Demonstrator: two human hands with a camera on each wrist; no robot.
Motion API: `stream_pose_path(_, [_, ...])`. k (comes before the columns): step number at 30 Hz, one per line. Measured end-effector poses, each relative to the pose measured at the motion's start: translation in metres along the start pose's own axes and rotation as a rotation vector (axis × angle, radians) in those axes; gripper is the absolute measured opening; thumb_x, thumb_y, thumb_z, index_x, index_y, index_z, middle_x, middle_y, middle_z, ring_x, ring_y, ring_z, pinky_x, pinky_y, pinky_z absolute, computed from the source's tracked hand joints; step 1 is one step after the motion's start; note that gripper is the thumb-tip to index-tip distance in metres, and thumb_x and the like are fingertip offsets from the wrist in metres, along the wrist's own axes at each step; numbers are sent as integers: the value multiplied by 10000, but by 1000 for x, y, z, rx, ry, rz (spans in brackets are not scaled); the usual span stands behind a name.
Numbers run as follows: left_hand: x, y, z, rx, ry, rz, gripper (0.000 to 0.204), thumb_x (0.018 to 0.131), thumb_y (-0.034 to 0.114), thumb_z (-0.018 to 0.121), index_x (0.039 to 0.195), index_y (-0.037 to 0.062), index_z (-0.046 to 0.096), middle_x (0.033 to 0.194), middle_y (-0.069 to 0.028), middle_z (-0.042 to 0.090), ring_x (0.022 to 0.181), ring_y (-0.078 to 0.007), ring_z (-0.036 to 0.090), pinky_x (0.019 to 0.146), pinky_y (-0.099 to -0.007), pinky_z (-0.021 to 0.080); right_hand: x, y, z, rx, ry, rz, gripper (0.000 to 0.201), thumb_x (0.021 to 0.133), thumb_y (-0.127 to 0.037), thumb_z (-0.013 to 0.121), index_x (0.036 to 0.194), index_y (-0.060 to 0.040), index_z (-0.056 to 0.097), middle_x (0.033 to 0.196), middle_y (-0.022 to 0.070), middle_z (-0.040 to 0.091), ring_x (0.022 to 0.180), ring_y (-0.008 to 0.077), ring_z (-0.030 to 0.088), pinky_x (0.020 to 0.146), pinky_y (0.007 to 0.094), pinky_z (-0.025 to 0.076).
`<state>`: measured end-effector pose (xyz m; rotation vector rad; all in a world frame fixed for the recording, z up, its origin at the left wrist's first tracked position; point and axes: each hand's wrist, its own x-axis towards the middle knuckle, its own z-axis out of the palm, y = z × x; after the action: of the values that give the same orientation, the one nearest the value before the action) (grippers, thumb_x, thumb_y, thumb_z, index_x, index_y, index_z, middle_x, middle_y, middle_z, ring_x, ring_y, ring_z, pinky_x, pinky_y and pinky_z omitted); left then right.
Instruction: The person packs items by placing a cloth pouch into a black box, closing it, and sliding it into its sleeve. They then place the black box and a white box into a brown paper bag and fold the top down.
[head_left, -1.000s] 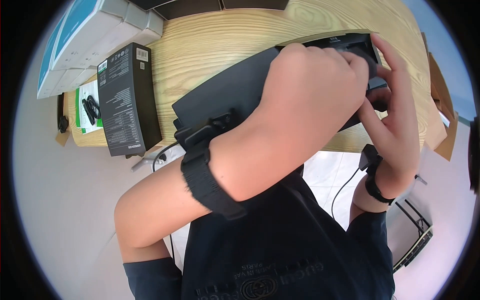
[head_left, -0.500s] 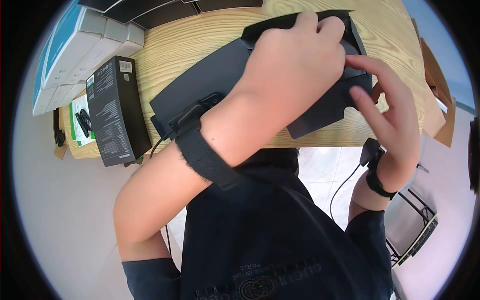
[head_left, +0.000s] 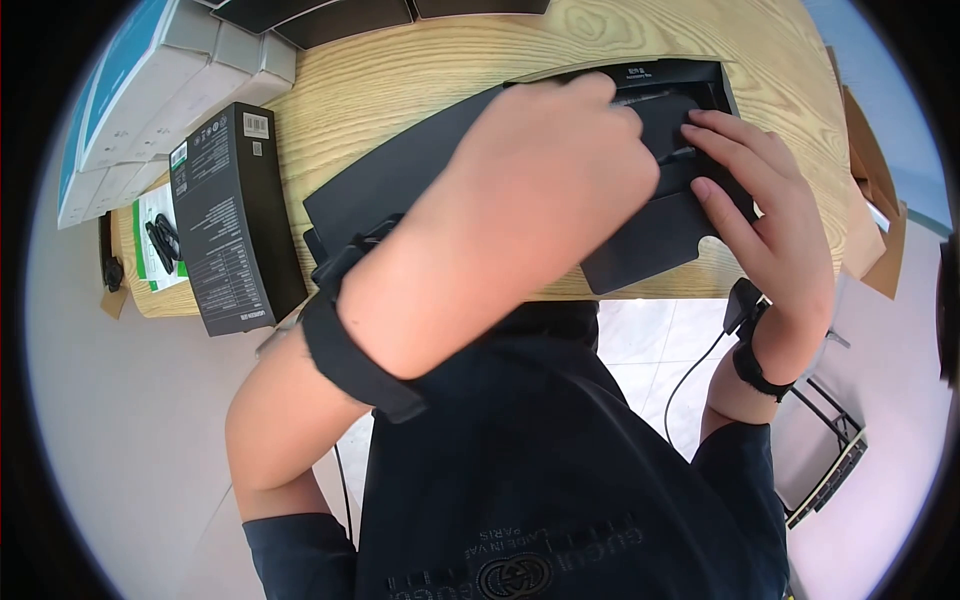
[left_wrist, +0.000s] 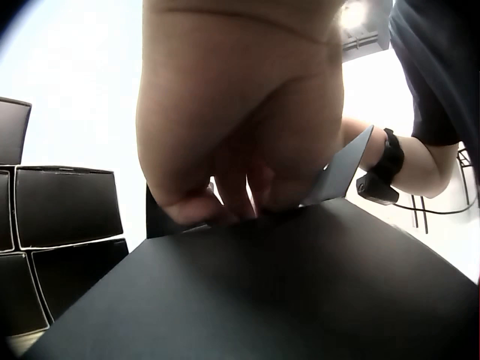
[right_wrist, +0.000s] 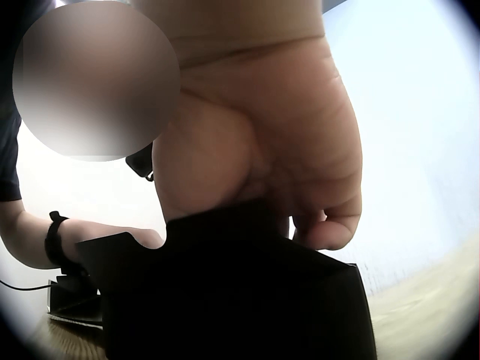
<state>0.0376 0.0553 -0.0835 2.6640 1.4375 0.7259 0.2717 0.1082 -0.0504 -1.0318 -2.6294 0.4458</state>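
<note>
One loosely open right grip touches the black box, left grip's closure and hold unclear.

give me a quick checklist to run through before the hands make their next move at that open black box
1. Box open: ok, the black box has its notched flap folded out toward the person.
2. Flap tucked in: not ok, it lies outside.
3. Right hand placed: ok, it is at the box's right end.
4. Left hand grip: cannot tell, its fingertips are hidden.
5. Contents all in place: cannot tell, the hands cover much of the inside.
6. Coiled black cable out of the way: ok, it lies off to the left, beyond the printed box.
</note>
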Motion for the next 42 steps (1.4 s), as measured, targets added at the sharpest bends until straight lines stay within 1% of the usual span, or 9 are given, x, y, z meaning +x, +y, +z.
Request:
stream_pose_path(3, [7, 17, -1, 105, -211, -62, 222, 745, 100, 733, 962, 53, 738, 922, -48, 639, 923, -206, 622, 765, -319, 559, -2, 2, 3, 21, 28, 0, 272, 893, -86, 720, 1159, -30, 733, 1289, 119, 675, 1127, 320, 625, 971, 370, 504])
stream_pose_path(12, [-22, 40, -56, -103, -125, -123, 276, 748, 159, 712, 988, 23, 715, 1107, -60, 630, 1129, -258, 580, 882, -341, 494, -4, 31, 11, 138, 419, -125, 482, 828, -330, 838, 1178, -18, 726, 1316, 162, 642, 1227, 308, 601, 1051, 436, 460])
stream_pose_path(18, [-41, 15, -25, -204, 18, -210, 312, 732, 285, 796, 939, 61, 732, 976, -31, 583, 1055, -202, 529, 902, -351, 434, 3, 25, 2, 190, 77, -172, 869, 629, -465, 943, 1326, -30, 660, 1393, 165, 604, 1326, 340, 556, 1108, 439, 432])
stream_pose_path(20, [-45, 18, -20, -169, -50, -224, 357, 795, 240, 757, 1074, 22, 712, 1085, -72, 636, 1155, -214, 549, 949, -357, 441, 1, 24, 3, 222, -34, 28, 795, 681, -356, 925, 1354, -41, 644, 1400, 142, 604, 1323, 332, 560, 1103, 431, 439])
stream_pose_path(25, [-50, 20, -3, -200, 134, -274, 480, 868, 78, 639, 1343, 9, 615, 1310, -184, 640, 1327, -315, 529, 1089, -440, 422, 9, 8, 1, -174, 49, 28, 643, 796, -184, 829, 1393, -58, 623, 1428, 145, 589, 1398, 317, 486, 1138, 405, 401])
stream_pose_path(28, [-56, 19, -9, -103, 122, -260, 737, 791, 129, 795, 1475, 87, 525, 1483, -147, 548, 1390, -384, 485, 1105, -511, 419, 13, 15, 9, -55, 98, 48, 600, 868, -194, 780, 1428, -76, 598, 1503, 162, 520, 1427, 323, 449, 1159, 405, 376])
stream_pose_path(34, [-102, 23, -50, 169, -245, -743, 998, 676, 181, 895, 1553, 123, 422, 1655, -216, 299, 1510, -446, 314, 1170, -549, 350, 10, 19, 21, 117, 6, 217, 540, 956, -235, 718, 1464, -115, 580, 1604, 156, 389, 1436, 335, 443, 1161, 418, 379])
stream_pose_path(37, [-116, 17, -56, 65, -221, -845, 941, 687, 126, 881, 1528, 112, 459, 1641, -241, 314, 1500, -472, 319, 1183, -548, 337, 9, 23, 21, 127, 29, 227, 540, 942, -232, 738, 1452, -123, 600, 1602, 142, 394, 1439, 326, 444, 1148, 417, 396])
stream_pose_path(42, [-120, 25, -88, 215, 91, -621, 850, 638, 125, 920, 1420, 124, 588, 1619, -233, 330, 1523, -445, 278, 1187, -546, 335, 7, 19, 23, 109, 49, 253, 551, 918, -235, 774, 1438, -134, 623, 1560, 177, 384, 1344, 342, 491, 1093, 405, 440])
